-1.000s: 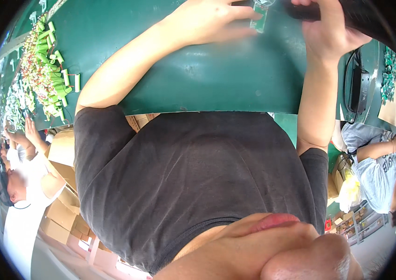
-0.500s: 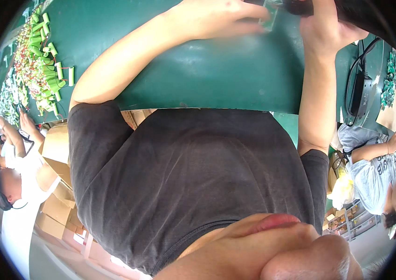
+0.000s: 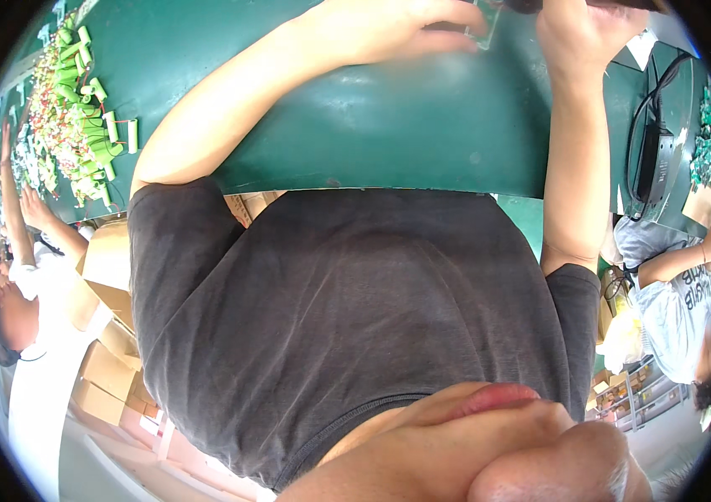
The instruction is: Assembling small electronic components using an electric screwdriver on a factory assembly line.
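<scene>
At the top edge, my left hand (image 3: 401, 29) pinches a small clear, green-tinted flat piece (image 3: 487, 32) between thumb and fingers. The finger side of this hand is partly cut off by the edge. My right hand (image 3: 577, 38) is up at the top right, its fingers curled against a dark object (image 3: 636, 7) whose shape is mostly out of view. A gap of green tabletop lies between the two hands. Both forearms rest over the table's near part.
Green battery cells with red wires (image 3: 87, 125) are heaped on the green table (image 3: 372, 134) at left. A black power adapter (image 3: 655, 163) with cables lies right, near green circuit boards (image 3: 707, 138). Co-workers sit on both sides; cardboard boxes (image 3: 104, 389) stand lower left.
My right hand has shifted slightly up and left, and the dark object has slid mostly out of view. A white piece now shows beside that hand. The left co-worker's arm has risen.
</scene>
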The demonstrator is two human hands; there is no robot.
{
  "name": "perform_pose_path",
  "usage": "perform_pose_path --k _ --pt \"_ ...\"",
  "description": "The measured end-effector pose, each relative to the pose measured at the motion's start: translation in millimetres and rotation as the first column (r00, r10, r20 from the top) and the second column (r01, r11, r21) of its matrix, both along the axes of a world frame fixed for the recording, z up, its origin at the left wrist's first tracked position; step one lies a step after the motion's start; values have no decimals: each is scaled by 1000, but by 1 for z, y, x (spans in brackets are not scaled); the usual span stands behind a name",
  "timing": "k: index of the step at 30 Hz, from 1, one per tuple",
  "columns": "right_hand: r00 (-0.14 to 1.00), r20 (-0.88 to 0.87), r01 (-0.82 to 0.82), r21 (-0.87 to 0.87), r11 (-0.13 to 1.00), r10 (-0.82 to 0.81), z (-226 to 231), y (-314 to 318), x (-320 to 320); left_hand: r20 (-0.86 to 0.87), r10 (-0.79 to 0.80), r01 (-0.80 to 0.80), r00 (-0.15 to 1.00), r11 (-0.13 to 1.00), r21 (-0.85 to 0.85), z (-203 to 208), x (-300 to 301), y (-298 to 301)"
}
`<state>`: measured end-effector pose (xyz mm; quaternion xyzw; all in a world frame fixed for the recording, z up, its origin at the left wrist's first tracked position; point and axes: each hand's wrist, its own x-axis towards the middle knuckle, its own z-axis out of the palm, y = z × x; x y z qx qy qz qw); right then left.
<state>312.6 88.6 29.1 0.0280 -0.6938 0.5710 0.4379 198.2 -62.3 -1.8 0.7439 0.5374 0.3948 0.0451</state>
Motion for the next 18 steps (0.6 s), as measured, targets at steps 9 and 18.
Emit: perform_pose_path --k 9,18 --pt "936 -276 -266 -147 953 219 17 -6 9 -48 116 -118 992 992 -50 8 3 -2" --pt "992 -34 -129 -147 981 125 0 -14 14 0 107 -107 994 991 -81 12 3 -2"
